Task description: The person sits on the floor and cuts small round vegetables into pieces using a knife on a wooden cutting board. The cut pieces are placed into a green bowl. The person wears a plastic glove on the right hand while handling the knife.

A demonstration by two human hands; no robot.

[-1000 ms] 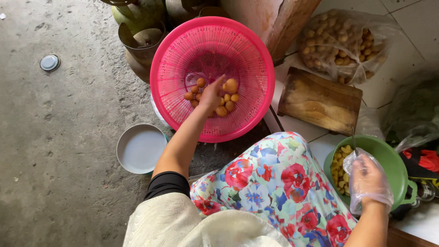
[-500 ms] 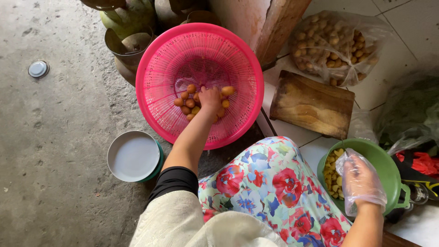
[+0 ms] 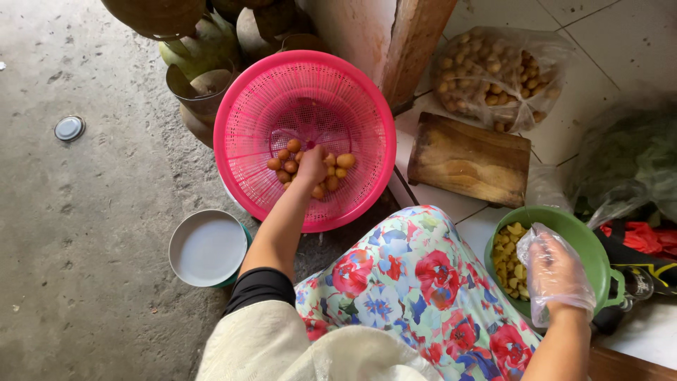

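A pink plastic colander [image 3: 254, 106] stands on the floor with a small heap of round orange-brown fruits [image 3: 282, 161] in its bottom. My left hand [image 3: 311, 166] reaches down into that heap, its fingers curled in among the fruits. My right hand [image 3: 557, 271] wears a clear plastic glove and rests with spread fingers on the rim of a green bowl [image 3: 589, 243]. The bowl holds several pale yellow peeled pieces [image 3: 509, 255]. Nothing shows in the gloved hand. My flowered skirt [image 3: 416, 282] lies between the two hands.
A wooden cutting board [image 3: 469, 159] lies on the tiles, with a clear bag of the same brown fruits [image 3: 493, 70] behind it. A white lidded tub [image 3: 206, 247] sits left of my arm. Pots and green gourds [image 3: 204, 49] stand at the top, and bagged greens [image 3: 627, 162] at the right.
My left hand went from stretched fingers above the fruits to curled fingers down in the heap. The gloved right hand stayed at the green bowl.
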